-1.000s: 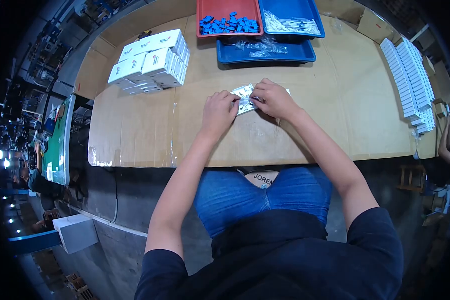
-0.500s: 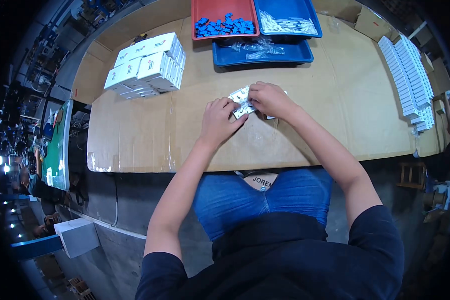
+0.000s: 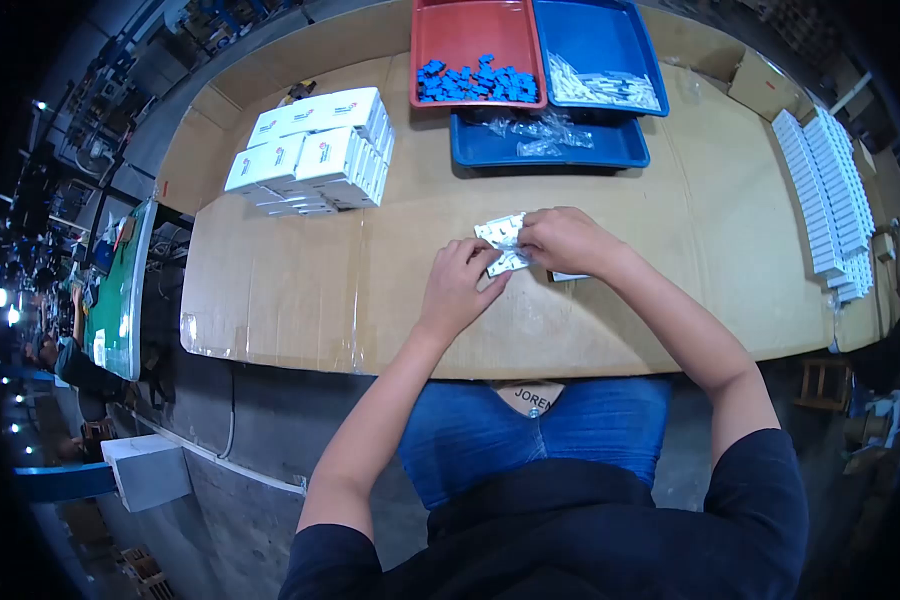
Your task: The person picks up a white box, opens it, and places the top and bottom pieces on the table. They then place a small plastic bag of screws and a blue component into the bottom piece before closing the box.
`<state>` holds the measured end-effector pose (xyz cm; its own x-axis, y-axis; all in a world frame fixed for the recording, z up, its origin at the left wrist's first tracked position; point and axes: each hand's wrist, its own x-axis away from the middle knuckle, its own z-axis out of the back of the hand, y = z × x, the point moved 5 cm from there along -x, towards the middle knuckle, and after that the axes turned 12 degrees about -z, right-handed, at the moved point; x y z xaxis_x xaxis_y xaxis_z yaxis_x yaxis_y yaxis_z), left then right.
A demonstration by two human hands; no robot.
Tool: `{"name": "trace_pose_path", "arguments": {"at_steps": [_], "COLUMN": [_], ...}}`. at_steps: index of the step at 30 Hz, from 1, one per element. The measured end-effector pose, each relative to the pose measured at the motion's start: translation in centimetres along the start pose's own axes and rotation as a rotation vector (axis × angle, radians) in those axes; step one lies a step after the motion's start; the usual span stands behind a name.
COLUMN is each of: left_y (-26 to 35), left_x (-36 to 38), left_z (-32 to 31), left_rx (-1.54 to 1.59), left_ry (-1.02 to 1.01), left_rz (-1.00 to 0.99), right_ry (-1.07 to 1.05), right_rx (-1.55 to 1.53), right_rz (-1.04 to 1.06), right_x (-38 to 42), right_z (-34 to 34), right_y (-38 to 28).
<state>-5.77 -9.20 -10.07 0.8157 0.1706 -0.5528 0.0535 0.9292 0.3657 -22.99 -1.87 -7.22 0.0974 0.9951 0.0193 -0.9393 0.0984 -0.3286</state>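
A flat white plastic part (image 3: 503,231) with small dark slots lies on the cardboard-covered table in front of me. My left hand (image 3: 457,287) has its thumb and fingers closed on the part's left edge. Over the part's right side, my right hand (image 3: 572,241) is bent down with its fingertips pinched together; whatever is between them is too small and covered to make out. Another white piece (image 3: 568,277) shows partly from beneath my right hand.
Stacked white boxes (image 3: 315,150) stand at the left. Behind are a red tray (image 3: 478,35) of blue pieces, a blue tray (image 3: 595,40) of white sticks, and a lower blue tray (image 3: 615,150) with clear plastic bags. Rows of white parts (image 3: 820,195) line the right edge.
The whole view has shifted, so the table and trays sit lower in the picture. Both hands stay at the white part, with only slight finger movement.
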Motion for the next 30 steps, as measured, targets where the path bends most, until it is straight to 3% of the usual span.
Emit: {"name": "trace_pose_path", "arguments": {"at_steps": [5,9,11,15,17,19,20,23,30], "left_y": [-0.2,-0.9,-1.2,-1.3,-1.4,-1.4,-1.5,-1.5,-1.4], "left_x": [-0.3,-0.3,-0.2,-0.4,-0.4,-0.4,-0.4,-0.6,-0.6], "left_z": [0.5,0.5,0.2,0.4,0.4,0.4,0.4,0.6,0.4], "left_rx": [-0.047,-0.079,-0.039,-0.006,-0.012,-0.013,-0.018,-0.022,-0.01], "left_ry": [0.051,0.037,0.004,0.016,0.017,0.024,0.024,0.009,0.008], "left_rz": [0.005,0.104,0.145,0.152,0.144,0.144,0.144,0.154,0.146], "right_ry": [-0.003,0.301,0.397,0.616,0.586,0.718,0.641,0.682,0.835], "right_rx": [-0.171,-0.341,-0.362,-0.263,-0.317,-0.095,-0.071,0.002,-0.221], "right_rz": [-0.089,-0.154,-0.288,-0.362,-0.383,-0.384,-0.443,-0.439,-0.318], "right_x": [-4.7,-12.4,-16.6,-23.8,-25.9,-27.6,-28.5,-30.1,-28.9], "right_z": [2.5,6.0,7.0,8.1,8.0,7.9,7.4,6.3,6.1], "right_y": [2.2,4.8,6.0,6.8,6.4,5.5,5.7,5.8,7.1]}}
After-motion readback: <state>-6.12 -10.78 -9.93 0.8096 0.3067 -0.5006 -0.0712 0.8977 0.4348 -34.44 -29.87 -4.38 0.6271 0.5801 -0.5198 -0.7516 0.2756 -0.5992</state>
